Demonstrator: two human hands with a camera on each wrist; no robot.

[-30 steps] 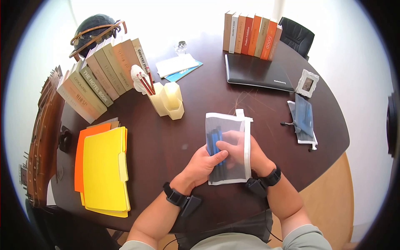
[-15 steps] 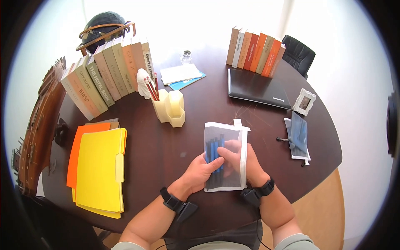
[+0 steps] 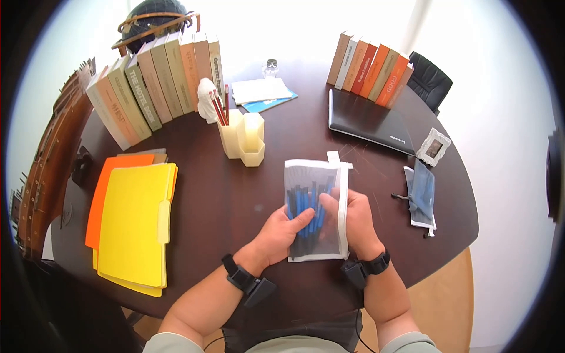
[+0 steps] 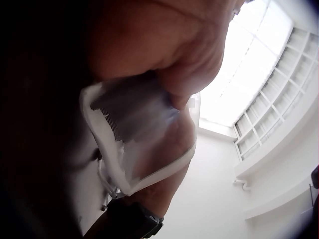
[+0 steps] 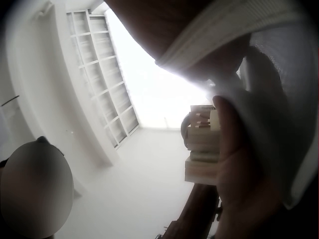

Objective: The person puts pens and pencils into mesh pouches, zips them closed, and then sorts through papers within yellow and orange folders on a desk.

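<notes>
A mesh zip pouch (image 3: 315,248) with white edging stands upright between my hands in the head view, several blue pens (image 3: 303,203) showing through it. My left hand (image 3: 276,238) grips its left side, thumb across the front over the pens. The zipper edge (image 3: 343,217) runs down the pouch's right side and crosses in front of my right hand (image 3: 360,220). The right thumb shows hazily through the mesh beside the spread pens; the other fingertips are hidden. In the right wrist view, the white strip (image 5: 214,37) passes across that hand.
A second mesh pouch (image 3: 421,197) lies at right, below a picture frame (image 3: 434,147) and a closed laptop (image 3: 371,120). Yellow folders (image 3: 132,223) lie at left. A pen holder (image 3: 252,141) with pencils stands in front of books (image 3: 156,82).
The right hand has drawn slightly rightward, its thumb away from the left one. The pens inside the pouch have spread apart. The left hand keeps its grip.
</notes>
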